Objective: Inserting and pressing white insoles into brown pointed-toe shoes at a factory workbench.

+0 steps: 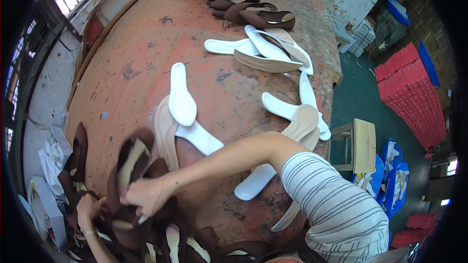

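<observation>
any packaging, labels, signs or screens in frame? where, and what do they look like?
No signs, labels or screens legible.
Red boxes: large stepped stack on the floor, right.
Blue crates: right of the wooden stool, holding pale pieces.
More red boxes: lower right corner.

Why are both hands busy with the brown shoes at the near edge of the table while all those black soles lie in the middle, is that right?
Not quite: the soles in the middle are white and beige, not black, as the head view shows. The rest holds: the left hand and right hand are in the brown shoes at the near edge of the table.
</observation>
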Available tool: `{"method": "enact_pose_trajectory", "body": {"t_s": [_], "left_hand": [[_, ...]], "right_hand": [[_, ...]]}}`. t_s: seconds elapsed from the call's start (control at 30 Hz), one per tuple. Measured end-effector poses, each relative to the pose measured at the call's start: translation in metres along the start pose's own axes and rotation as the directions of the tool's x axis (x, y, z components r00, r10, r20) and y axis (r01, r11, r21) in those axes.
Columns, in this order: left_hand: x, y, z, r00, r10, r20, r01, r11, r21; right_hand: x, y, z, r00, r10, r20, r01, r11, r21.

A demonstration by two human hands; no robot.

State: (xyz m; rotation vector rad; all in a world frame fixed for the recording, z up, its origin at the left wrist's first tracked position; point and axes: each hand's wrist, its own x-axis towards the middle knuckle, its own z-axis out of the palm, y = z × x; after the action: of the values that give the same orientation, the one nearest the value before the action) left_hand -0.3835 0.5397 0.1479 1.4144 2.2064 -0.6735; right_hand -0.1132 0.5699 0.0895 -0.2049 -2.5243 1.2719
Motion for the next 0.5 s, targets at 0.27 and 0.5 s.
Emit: {"method": "enact_pose_trajectory", "body": {"t_s": [0.27, 0.5], "left_hand": [[-0.126, -0.019, 0.046, 0.908, 0.014, -0.418, -0.031, 0.999, -0.033], [-0.221, 0.014, 0.067, 0.820, 0.223, -0.528, -0.264, 0.965, -0.002]], "right_hand": [[-0.217, 0.082, -0.217, 0.376, 0.112, -0.920, -0.521, 0.846, -0.110], [-0.392, 0.186, -0.301, -0.281, 0.399, -0.873, -0.935, 0.091, 0.343]]}}
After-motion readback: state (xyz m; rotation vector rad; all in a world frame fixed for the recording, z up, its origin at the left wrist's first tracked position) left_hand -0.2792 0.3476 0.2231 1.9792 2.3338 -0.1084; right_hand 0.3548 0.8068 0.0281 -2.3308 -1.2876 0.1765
